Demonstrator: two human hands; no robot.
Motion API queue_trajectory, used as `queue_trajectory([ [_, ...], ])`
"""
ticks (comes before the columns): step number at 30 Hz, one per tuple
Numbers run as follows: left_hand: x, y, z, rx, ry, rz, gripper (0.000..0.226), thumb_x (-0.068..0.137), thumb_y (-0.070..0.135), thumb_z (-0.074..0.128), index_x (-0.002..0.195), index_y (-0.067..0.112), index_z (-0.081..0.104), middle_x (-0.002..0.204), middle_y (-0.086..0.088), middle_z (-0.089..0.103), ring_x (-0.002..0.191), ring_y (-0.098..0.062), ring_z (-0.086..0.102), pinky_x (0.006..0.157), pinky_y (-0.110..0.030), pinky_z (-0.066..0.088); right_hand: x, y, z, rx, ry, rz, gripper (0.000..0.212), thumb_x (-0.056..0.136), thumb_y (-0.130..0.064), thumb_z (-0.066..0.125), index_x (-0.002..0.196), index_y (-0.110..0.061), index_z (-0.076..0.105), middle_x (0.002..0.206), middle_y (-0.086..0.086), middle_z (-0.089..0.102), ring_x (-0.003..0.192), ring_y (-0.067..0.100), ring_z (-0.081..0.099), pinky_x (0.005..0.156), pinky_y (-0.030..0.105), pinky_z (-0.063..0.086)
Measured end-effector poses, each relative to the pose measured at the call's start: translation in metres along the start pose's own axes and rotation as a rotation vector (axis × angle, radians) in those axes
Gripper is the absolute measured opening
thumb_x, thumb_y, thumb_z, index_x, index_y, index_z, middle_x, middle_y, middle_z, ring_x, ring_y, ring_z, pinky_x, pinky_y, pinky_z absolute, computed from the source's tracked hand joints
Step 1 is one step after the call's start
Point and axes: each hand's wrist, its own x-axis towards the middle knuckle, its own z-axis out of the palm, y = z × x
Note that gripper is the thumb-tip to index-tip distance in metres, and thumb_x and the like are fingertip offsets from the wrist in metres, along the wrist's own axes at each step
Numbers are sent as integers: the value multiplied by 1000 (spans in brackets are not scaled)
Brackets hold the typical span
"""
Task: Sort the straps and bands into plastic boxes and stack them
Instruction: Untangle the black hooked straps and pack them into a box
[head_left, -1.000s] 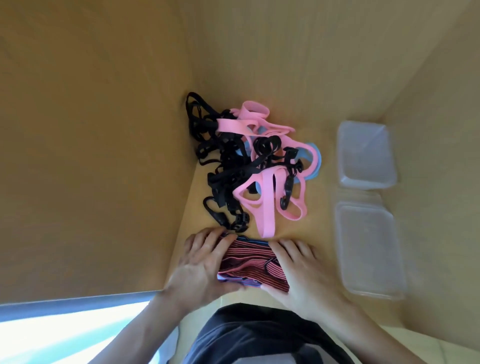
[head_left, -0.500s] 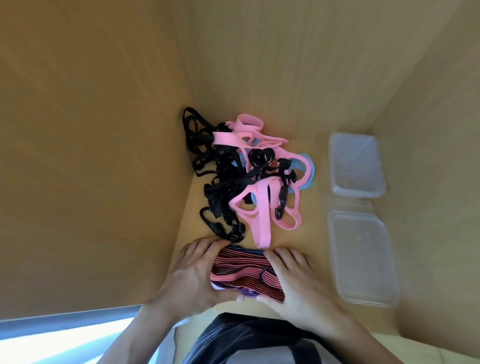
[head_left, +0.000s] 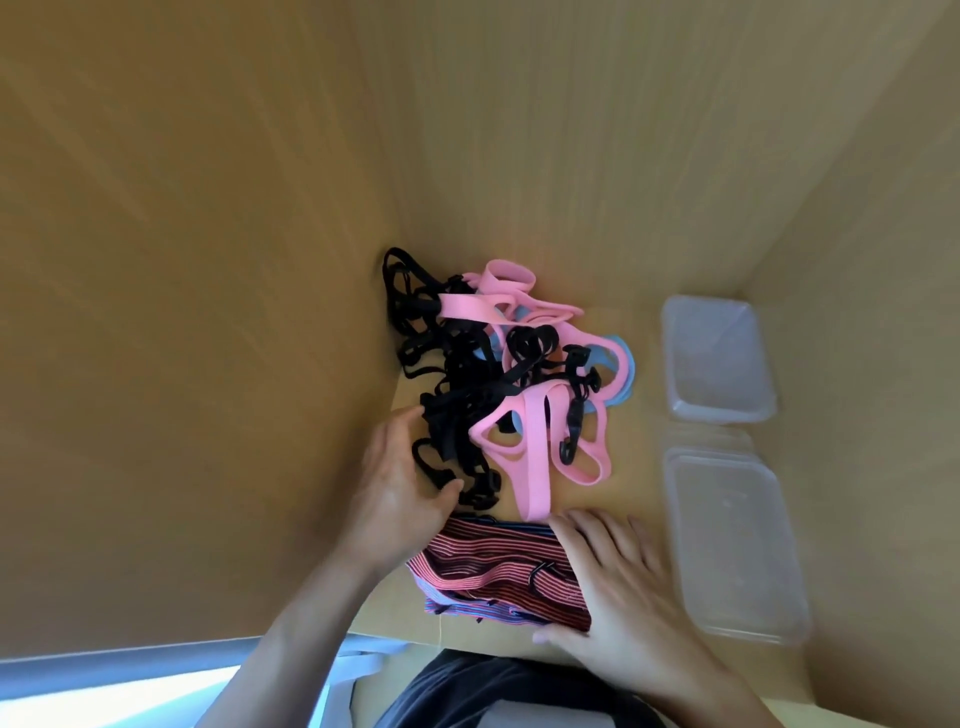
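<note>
A tangle of black straps (head_left: 457, 395) with clips, pink bands (head_left: 535, 452) and a blue band (head_left: 623, 374) lies in the middle of the wooden surface. Nearer to me sits a folded pile of red-and-black striped straps (head_left: 498, 566), with blue striped ones under it. My left hand (head_left: 400, 483) reaches into the black straps, fingers spread and touching them. My right hand (head_left: 618, 587) rests flat on the right side of the striped pile. Two clear plastic boxes stand at the right, one far (head_left: 717, 358) and one near (head_left: 737, 540).
Wooden walls (head_left: 208, 312) close in the surface on the left, back and right. The near box looks like a stack of boxes or lids. The front edge of the surface runs just under the striped pile, above my dark clothing (head_left: 493, 691).
My left hand has left the striped pile and moved forward to the black straps. My right hand stays on the pile.
</note>
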Motion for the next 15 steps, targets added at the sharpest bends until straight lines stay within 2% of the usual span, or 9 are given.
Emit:
queue_trajectory([
  [2,9,0,4,11,-50,-26,100,71,30,89,149,29,28,147,12,33,140,-9,31,109,-19,26,-2,0,-5,28,11,21,106,63,-84,52,146,-19,46,142,-1,50,134,24,44,113,47,23],
  [5,22,2,12,87,-179,-49,125,58,45,93,153,38,13,162,13,13,149,-14,17,117,-30,26,-5,-1,-16,84,1,55,104,68,-84,50,149,-19,42,147,-3,43,139,21,32,118,49,30],
  [8,33,5,20,218,-295,-79,137,54,46,95,156,42,4,167,10,-3,154,-20,4,120,-38,22,-5,1,-19,127,-7,54,104,75,-86,38,158,-25,21,158,-9,22,148,14,10,125,43,10],
  [11,43,8,26,283,-317,-107,130,59,42,92,156,41,7,168,7,-5,153,-28,11,119,-42,29,-4,1,-24,131,-5,68,102,75,-87,29,158,-31,8,158,-15,8,145,9,-5,125,36,3],
  [15,56,9,29,349,-354,-125,108,65,33,85,151,39,20,165,3,4,144,-29,26,109,-42,42,0,-1,-27,194,34,63,96,78,-82,35,156,-30,17,156,-15,17,142,7,4,123,33,14],
])
